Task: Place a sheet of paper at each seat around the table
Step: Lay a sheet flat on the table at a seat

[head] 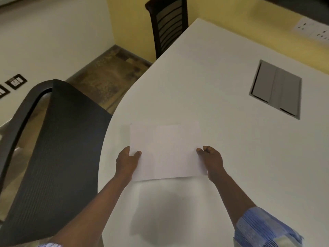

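Holding a white sheet of paper [167, 151] by its two short sides, both hands reach out over the near edge of the white counter [222, 157]. The left hand [126, 162] pinches the sheet's left edge, thumb on top and the other fingers [126, 151] curled underneath. The right hand [211, 162] grips the right edge the same way, its thumb pressed on the top face near the far part of that side. The sheet sits in landscape position just above or on the counter surface; whether it touches cannot be told, though a soft shadow falls on the counter nearer the person. A rolled-up blue striped sleeve [263, 229] covers the right forearm. To the left, a black mesh office chair [58, 148] stands with its back close to the counter's curved edge, just beside the sheet. A second dark chair with a slatted back [169, 24] stands at the far end. A grey cable hatch [276, 89] is set into the counter, well apart from the sheet on the right. White wall sockets [313, 30] show at the upper right.
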Tool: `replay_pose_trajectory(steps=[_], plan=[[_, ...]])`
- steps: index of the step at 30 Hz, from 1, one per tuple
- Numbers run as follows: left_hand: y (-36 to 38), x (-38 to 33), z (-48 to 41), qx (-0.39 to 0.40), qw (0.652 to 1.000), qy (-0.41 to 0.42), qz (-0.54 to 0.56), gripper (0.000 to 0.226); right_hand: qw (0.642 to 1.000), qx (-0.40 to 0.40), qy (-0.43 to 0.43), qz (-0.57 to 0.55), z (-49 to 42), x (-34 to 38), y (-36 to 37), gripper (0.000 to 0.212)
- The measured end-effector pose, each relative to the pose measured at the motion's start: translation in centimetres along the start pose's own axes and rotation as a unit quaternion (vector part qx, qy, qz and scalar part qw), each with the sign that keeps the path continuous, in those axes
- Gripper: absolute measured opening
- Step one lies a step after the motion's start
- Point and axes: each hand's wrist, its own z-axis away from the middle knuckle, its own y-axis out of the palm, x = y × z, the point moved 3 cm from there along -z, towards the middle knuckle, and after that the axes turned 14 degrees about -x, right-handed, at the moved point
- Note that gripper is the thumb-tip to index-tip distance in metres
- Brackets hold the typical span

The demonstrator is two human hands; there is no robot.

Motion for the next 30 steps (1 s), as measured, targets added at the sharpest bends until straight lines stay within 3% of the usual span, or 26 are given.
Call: replay_pose_trajectory(steps=[2,5,8,11,13,15,19,23,30], plan=[[1.0,1.0,-0.8,-0.016,0.999,0.021,-0.047,0.027,1.000,-0.003,0.006,0.020,-1.3,-1.0,1.1,0.008],[2.0,2.1,-1.1,-0.081,0.980,0.125,-0.132,0.058,0.999,0.001,0.007,0.042,-2.7,-2.3,2.4,0.008],[2.8,3.0,-0.7,-0.094,0.922,0.284,-0.246,0.090,0.998,0.002,0.011,0.057,-3.4,-3.1,3.0,0.009],[4.3,4.9,-0.8,-0.031,0.860,0.381,-0.337,0.097,0.996,-0.004,-0.017,0.088,-3.3,-3.4,3.3,0.010],[4.9,5.9,-1.0,-0.020,0.843,0.392,-0.368,0.095,0.976,-0.047,-0.127,0.171,-2.9,-3.1,3.0,0.021],[5.1,6.6,-1.2,-0.025,0.838,0.400,-0.372,0.092,0.933,-0.076,-0.249,0.248,-2.1,-3.2,2.7,0.045],[5.2,6.9,-1.5,-0.036,0.827,0.420,-0.372,0.091,0.857,-0.015,-0.385,0.343,-1.0,-5.0,3.4,0.071],[5.3,6.7,-1.6,-0.044,0.829,0.417,-0.370,0.091,0.802,0.047,-0.408,0.434,-0.7,-7.8,4.6,0.075],[5.1,6.3,-1.0,-0.038,0.826,0.413,-0.381,0.091,0.813,0.066,-0.383,0.434,-0.7,-7.8,4.2,0.078]])
